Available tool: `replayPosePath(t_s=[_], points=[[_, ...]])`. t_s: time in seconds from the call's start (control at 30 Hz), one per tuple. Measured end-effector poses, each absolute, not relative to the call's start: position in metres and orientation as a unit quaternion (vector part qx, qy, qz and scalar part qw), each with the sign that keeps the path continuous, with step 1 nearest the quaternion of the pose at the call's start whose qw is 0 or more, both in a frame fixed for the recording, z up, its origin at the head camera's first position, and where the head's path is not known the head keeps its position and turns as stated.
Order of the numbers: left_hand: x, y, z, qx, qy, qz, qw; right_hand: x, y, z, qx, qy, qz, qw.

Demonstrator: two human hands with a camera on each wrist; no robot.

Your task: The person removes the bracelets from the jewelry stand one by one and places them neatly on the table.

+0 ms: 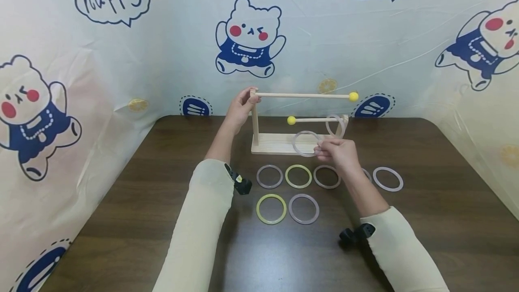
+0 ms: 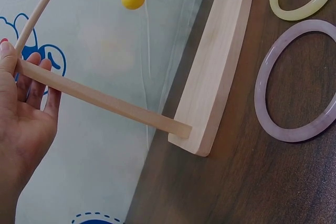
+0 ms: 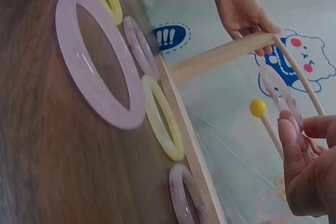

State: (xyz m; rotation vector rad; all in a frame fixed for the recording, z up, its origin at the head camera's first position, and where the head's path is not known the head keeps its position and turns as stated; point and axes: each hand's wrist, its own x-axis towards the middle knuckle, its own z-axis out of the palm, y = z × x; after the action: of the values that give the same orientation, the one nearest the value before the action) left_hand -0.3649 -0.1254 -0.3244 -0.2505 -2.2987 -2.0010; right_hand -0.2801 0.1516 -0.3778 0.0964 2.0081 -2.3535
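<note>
At the top of the left post of a wooden two-rod stand (image 1: 271, 144), my left hand (image 1: 241, 108) grips the post between thumb and fingers. My right hand (image 1: 339, 153) pinches a pale translucent bangle (image 1: 294, 143) by its edge, holding it up in front of the stand's base. Another pale bangle (image 1: 327, 126) hangs on the lower rod, near its right post. That rod ends in a yellow ball (image 1: 291, 120) pointing left. The upper rod (image 1: 304, 95) runs right from the gripped post to its own yellow ball (image 1: 353, 97).
In front of the stand, bangles lie flat on the dark wooden table (image 1: 134, 220): a yellow one (image 1: 287, 176) among lilac ones in the back row, a yellow (image 1: 258, 209) and a lilac one (image 1: 290, 209) nearer. To the right lies a pale bangle (image 1: 388, 189); my right forearm partly hides its neighbour.
</note>
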Motion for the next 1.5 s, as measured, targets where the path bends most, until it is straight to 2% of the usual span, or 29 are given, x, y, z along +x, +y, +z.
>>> replayPosePath(t_s=[0.2, 0.6, 1.07, 1.5], points=[[-0.369, -0.126, -0.328, -0.082, -0.754, -0.649, 0.05, -0.277, 0.164, -0.374, 0.034, 0.659, -0.752, 0.018], [-0.344, -0.119, -0.307, -0.079, -0.77, -0.632, 0.039, -0.271, 0.184, -0.371, 0.028, 0.673, -0.739, 0.034], [-0.367, -0.126, -0.328, -0.076, -0.759, -0.645, 0.047, -0.264, 0.202, -0.371, 0.004, 0.718, -0.694, 0.047], [-0.369, -0.126, -0.329, -0.074, -0.759, -0.646, 0.049, -0.256, 0.221, -0.37, -0.005, 0.784, -0.615, 0.081]])
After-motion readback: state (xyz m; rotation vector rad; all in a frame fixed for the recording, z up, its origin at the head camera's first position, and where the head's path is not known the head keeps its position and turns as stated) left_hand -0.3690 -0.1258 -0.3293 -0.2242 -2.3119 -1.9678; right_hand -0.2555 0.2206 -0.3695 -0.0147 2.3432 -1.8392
